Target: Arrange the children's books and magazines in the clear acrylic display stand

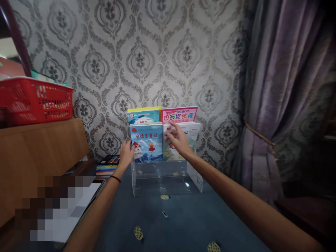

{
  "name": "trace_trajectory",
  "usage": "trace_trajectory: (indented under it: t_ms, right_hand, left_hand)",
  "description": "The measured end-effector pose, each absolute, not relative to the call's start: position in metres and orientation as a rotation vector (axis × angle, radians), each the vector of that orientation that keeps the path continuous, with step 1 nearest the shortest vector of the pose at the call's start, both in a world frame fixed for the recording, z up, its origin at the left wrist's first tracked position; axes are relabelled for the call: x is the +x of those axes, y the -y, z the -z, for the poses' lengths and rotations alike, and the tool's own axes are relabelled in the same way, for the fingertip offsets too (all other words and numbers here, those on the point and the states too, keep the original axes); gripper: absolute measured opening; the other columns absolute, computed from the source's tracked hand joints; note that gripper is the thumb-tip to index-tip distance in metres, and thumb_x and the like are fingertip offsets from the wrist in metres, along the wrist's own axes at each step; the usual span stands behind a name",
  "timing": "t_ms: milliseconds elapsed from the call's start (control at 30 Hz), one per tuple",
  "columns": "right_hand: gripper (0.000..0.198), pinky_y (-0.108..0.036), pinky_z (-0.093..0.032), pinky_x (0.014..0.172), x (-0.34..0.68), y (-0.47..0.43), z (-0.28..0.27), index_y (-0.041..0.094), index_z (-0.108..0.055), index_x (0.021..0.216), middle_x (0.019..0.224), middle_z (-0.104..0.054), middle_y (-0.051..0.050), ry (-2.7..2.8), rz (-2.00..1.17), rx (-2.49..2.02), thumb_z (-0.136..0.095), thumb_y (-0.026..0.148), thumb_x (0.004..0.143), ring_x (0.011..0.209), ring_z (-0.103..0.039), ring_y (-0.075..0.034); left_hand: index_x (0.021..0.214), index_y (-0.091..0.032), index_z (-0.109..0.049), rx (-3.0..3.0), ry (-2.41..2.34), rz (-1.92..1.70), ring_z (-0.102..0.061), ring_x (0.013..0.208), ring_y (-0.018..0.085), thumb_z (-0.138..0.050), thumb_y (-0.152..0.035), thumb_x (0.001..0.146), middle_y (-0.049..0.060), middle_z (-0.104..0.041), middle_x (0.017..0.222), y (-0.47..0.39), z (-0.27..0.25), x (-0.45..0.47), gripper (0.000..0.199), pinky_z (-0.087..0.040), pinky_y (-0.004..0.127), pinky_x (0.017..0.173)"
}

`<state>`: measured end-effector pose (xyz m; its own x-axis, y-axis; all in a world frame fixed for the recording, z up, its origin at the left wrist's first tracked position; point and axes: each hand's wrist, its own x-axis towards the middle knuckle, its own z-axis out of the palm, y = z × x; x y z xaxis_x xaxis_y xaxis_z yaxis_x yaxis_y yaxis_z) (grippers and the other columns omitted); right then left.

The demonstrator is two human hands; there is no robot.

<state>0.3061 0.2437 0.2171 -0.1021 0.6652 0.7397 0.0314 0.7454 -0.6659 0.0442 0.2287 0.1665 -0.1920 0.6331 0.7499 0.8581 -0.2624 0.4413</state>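
A clear acrylic tiered rack (194, 176) stands on the dark blue tabletop and holds several picture books. In its front row are a blue book (147, 150) on the left and a pale green-white book (193, 143) on the right. Behind them rise a teal book (144, 115) with a yellow edge above it, and a pink book (180, 113). My left hand (126, 153) is at the blue book's left edge, its fingers loosely extended; whether it touches is unclear. My right hand (180, 140), fingers apart and slightly bent, is in front of the pale book and partly hides its cover.
Left of the rack lies a stack of books (106, 168). A wooden cabinet (44, 147) carries a red plastic basket (49, 101) at the left. Patterned wallpaper (157, 52) is behind, and a tied purple curtain (270, 98) hangs at the right.
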Motion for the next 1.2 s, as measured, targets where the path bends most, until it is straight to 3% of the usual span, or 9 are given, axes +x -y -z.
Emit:
trace_trajectory:
  t_ms: [233,400,567,767,1000,1200]
  right_hand:
    - [0.062,-0.036,-0.056,0.066,0.357,-0.239,-0.208,0.019,-0.042,0.143,0.088,-0.063,-0.003,1.617,-0.394,-0.677,-0.056,0.032,0.083,0.071,-0.068,-0.021]
    - [0.068,-0.04,-0.057,0.071,0.392,-0.247,-0.2,0.014,-0.037,0.146,0.089,-0.064,-0.005,1.516,-0.319,-0.745,-0.058,0.031,0.083,0.07,-0.067,-0.022]
    - [0.074,-0.035,-0.055,0.058,0.409,-0.261,-0.188,0.011,-0.029,0.148,0.084,-0.063,-0.004,1.357,-0.334,-0.79,-0.057,0.033,0.084,0.06,-0.064,-0.021]
    - [0.056,-0.025,-0.043,0.041,0.41,-0.269,-0.187,0.015,-0.05,0.129,0.075,-0.064,-0.001,1.316,-0.526,-0.83,-0.06,0.036,0.079,0.05,-0.061,-0.016]
    - [0.035,-0.021,-0.039,0.038,0.412,-0.267,-0.189,0.018,-0.06,0.103,0.057,-0.062,0.005,1.309,-0.755,-0.766,-0.063,0.04,0.075,0.04,-0.053,-0.012]
    - [0.038,-0.02,-0.035,0.038,0.417,-0.268,-0.189,0.017,-0.064,0.096,0.051,-0.06,0.004,1.296,-0.795,-0.743,-0.069,0.045,0.071,0.039,-0.051,-0.01]
  left_hand:
    - [0.12,-0.016,-0.056,-1.776,1.67,1.566,-0.057,0.113,0.028,-0.053,-0.018,0.084,0.013,-0.06,0.113,-0.217,-0.174,0.045,0.037,-0.045,0.044,0.102]
    - [0.126,-0.018,-0.051,-1.619,1.324,1.534,-0.05,0.121,0.029,-0.048,-0.019,0.09,0.014,-0.056,0.123,-0.192,-0.202,0.071,0.036,-0.04,0.049,0.107]
    - [0.126,-0.016,-0.055,-1.824,1.031,1.125,-0.049,0.124,0.031,-0.048,-0.021,0.094,0.016,-0.058,0.126,-0.187,-0.245,0.122,0.033,-0.04,0.05,0.108]
    - [0.122,-0.018,-0.06,-1.965,0.95,0.723,-0.039,0.138,0.033,-0.05,-0.021,0.094,0.017,-0.056,0.135,-0.211,-0.28,0.165,0.03,-0.033,0.057,0.113]
    - [0.104,-0.016,-0.068,-1.986,0.944,0.611,-0.039,0.138,0.034,-0.047,-0.016,0.094,0.018,-0.057,0.134,-0.228,-0.287,0.18,0.023,-0.031,0.06,0.112]
    - [0.101,-0.016,-0.07,-1.962,0.945,0.621,-0.041,0.133,0.034,-0.054,-0.019,0.093,0.018,-0.058,0.131,-0.231,-0.287,0.184,0.018,-0.032,0.058,0.112]
